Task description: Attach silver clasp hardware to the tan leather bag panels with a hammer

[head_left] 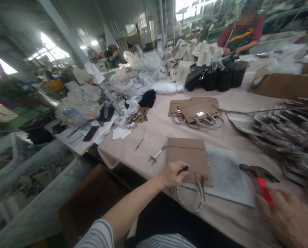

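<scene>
My left hand is closed around a short metal punch, resting over a flat brown leather bag panel. A looped handle wrapped in clear plastic hangs from the panel's near edge. Beneath the panel lies a grey slab, its right part exposed. At the right, my right hand grips a claw hammer by its red handle; the head is above the slab's right edge, apart from the panel. The right hand is somewhat blurred.
Left of the panel lie a metal caliper-like tool and a thin tool. More brown panels lie farther back. Plastic-wrapped handles pile up at right. Black bags stand before a co-worker. A phone lies at left.
</scene>
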{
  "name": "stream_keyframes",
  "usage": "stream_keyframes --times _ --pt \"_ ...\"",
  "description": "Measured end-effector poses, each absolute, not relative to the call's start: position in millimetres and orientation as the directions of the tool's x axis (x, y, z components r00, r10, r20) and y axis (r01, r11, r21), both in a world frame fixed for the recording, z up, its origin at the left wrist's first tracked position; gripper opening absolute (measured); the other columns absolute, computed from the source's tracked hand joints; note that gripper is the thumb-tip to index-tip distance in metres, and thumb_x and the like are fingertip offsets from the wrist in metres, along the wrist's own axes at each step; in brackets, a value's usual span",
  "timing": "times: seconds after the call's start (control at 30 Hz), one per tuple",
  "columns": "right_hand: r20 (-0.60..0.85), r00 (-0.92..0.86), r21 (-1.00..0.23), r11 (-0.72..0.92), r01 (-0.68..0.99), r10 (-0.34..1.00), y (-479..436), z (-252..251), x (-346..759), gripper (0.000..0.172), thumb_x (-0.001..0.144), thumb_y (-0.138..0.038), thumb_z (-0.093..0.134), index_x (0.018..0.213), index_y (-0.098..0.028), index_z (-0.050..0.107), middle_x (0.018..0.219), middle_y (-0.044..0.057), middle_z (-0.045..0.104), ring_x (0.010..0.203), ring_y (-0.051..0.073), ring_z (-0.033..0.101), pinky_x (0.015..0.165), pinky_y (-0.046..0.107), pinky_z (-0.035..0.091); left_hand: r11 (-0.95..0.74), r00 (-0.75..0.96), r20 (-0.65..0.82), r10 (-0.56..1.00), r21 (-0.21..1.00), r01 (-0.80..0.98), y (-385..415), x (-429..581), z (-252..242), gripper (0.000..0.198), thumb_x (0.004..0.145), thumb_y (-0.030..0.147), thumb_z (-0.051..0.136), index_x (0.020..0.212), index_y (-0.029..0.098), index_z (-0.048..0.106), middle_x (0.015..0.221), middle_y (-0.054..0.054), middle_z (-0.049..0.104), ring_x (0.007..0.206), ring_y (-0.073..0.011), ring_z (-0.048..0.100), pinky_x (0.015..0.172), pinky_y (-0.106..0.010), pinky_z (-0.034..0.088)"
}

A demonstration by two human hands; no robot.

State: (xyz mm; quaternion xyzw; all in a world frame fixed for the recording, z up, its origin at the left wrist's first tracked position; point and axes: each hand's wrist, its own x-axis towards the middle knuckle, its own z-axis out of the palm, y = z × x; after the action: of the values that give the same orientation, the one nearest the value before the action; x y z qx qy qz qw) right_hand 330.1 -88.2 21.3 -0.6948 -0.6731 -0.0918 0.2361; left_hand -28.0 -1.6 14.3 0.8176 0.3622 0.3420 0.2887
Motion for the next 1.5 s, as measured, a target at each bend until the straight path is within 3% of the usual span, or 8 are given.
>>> stream_keyframes --times 0.07,0.13,0.23,0.5,0.6,0.77,0.9,1.5 --pt "0.485 0.000 -0.144 0.080 0.986 0.874 -79.0 27.8 291.8 0.039 0.096 -0.052 0.046 0.107 -0.020 0.066 0.109 0.023 0.066 0.089 0.035 0.063 0.069 0.050 0.047 -0.557 0.502 0.332 0.798 0.726 0.404 -1.0 -28.5 16.5 0.011 0.091 0.024 0.063 0.096 0.016 0.068 0.089 -0.006 0.070 0.084 -0.0179 0.069 0.081 -0.028 0.057" --pt "0.521 -0.134 -0.212 0.280 0.936 0.843 -67.7 32.7 249.0 0.040 0.099 -0.046 0.044 0.122 -0.017 0.058 0.120 0.020 0.063 0.109 0.034 0.060 0.087 0.048 0.049 -0.559 0.506 0.332 0.796 0.723 0.406 -0.1 -29.1 19.9 0.010 0.091 0.024 0.064 0.094 0.016 0.068 0.089 -0.006 0.070 0.085 -0.0180 0.069 0.081 -0.028 0.057" --pt "0.469 -0.256 -0.232 0.397 0.888 0.846 -57.1 26.6 198.8 0.035 0.101 -0.042 0.044 0.124 -0.017 0.056 0.118 0.014 0.063 0.105 0.030 0.059 0.087 0.046 0.047 -0.586 0.529 0.338 0.778 0.694 0.418 0.7 -29.6 23.4 0.010 0.092 0.024 0.063 0.092 0.016 0.068 0.089 -0.007 0.071 0.084 -0.0186 0.069 0.080 -0.028 0.058" --pt "0.374 -0.216 -0.249 0.322 0.913 0.902 -58.3 6.3 182.3 0.034 0.099 -0.038 0.049 0.126 -0.019 0.057 0.125 0.011 0.060 0.111 0.032 0.054 0.090 0.048 0.040 -0.523 0.336 0.416 0.845 0.775 0.355 -9.8 -27.9 9.8 0.011 0.092 0.020 0.059 0.092 0.015 0.069 0.084 -0.007 0.074 0.078 -0.0174 0.071 0.076 -0.028 0.060" --pt "0.360 -0.202 -0.261 0.306 0.916 0.911 -57.0 7.7 182.0 0.034 0.098 -0.038 0.050 0.125 -0.019 0.057 0.124 0.011 0.060 0.109 0.032 0.054 0.089 0.048 0.040 -0.564 0.382 0.441 0.812 0.761 0.321 -12.0 -28.2 8.2 0.011 0.091 0.022 0.061 0.092 0.015 0.070 0.087 -0.008 0.076 0.081 -0.0187 0.073 0.077 -0.029 0.061" --pt "0.346 -0.192 -0.273 0.295 0.916 0.918 -57.1 9.2 179.6 0.034 0.098 -0.038 0.050 0.126 -0.019 0.058 0.125 0.011 0.060 0.110 0.032 0.054 0.090 0.048 0.040 -0.300 0.132 0.273 0.953 0.916 0.266 -13.2 -29.3 15.6 0.013 0.092 0.024 0.062 0.093 0.013 0.069 0.082 -0.008 0.076 0.074 -0.0180 0.074 0.071 -0.027 0.062" --pt "0.321 -0.200 -0.280 0.294 0.914 0.926 -57.4 11.3 179.6 0.034 0.097 -0.036 0.050 0.125 -0.018 0.059 0.125 0.012 0.059 0.111 0.032 0.054 0.090 0.049 0.040 -0.285 0.230 0.235 0.944 0.935 0.212 -11.6 -28.5 25.5 0.014 0.090 0.024 0.064 0.091 0.012 0.072 0.084 -0.009 0.078 0.076 -0.0188 0.075 0.073 -0.028 0.062" --pt "0.327 -0.190 -0.279 0.287 0.916 0.926 -58.3 12.2 179.9 0.034 0.097 -0.037 0.049 0.125 -0.019 0.058 0.123 0.013 0.060 0.109 0.032 0.054 0.091 0.049 0.039 -0.368 0.276 0.288 0.917 0.879 0.304 -5.4 -17.4 19.2 0.012 0.088 0.021 0.064 0.091 0.014 0.074 0.084 -0.007 0.078 0.076 -0.0176 0.075 0.074 -0.026 0.061"
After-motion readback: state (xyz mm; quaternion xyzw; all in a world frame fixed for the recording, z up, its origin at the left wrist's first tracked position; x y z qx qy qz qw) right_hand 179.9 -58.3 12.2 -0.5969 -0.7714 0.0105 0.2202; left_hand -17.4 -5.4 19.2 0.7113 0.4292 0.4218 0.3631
